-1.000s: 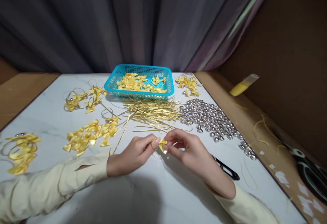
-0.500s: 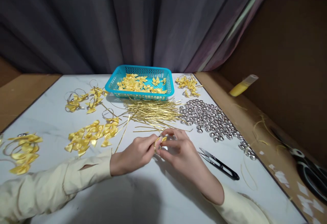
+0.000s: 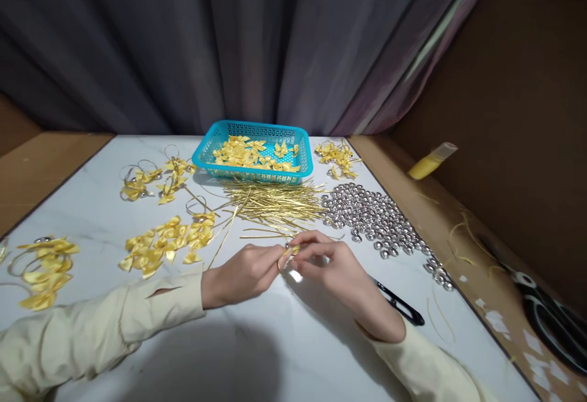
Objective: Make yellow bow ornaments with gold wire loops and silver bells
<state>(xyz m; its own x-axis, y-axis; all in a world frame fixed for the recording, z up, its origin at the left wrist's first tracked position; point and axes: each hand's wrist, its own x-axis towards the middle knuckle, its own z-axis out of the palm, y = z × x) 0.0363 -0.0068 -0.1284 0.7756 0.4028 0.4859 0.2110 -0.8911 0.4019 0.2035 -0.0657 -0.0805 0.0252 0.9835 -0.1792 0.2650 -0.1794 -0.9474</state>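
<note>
My left hand (image 3: 243, 275) and my right hand (image 3: 332, 267) meet at the middle of the white table (image 3: 257, 353). Both pinch one small yellow ribbon bow (image 3: 292, 249) with a thin gold wire looped at it. The fingertips of the two hands touch around the bow, which is mostly hidden by them. Just behind my hands lies a pile of gold wire pieces (image 3: 275, 203). Loose yellow bows (image 3: 165, 243) lie to the left of my left hand.
A turquoise basket (image 3: 253, 173) holds more yellow bows at the back. Several silver bells (image 3: 376, 219) are heaped on the right. Black thread snips (image 3: 398, 305) lie behind my right wrist. Finished wired bows (image 3: 43, 270) lie far left, scissors (image 3: 550, 316) and a yellow bottle (image 3: 431, 162) on the wooden side ledge.
My right hand has turned over the bow and closed in on my left fingertips. The bow, open to view a second ago, is now nearly covered.
</note>
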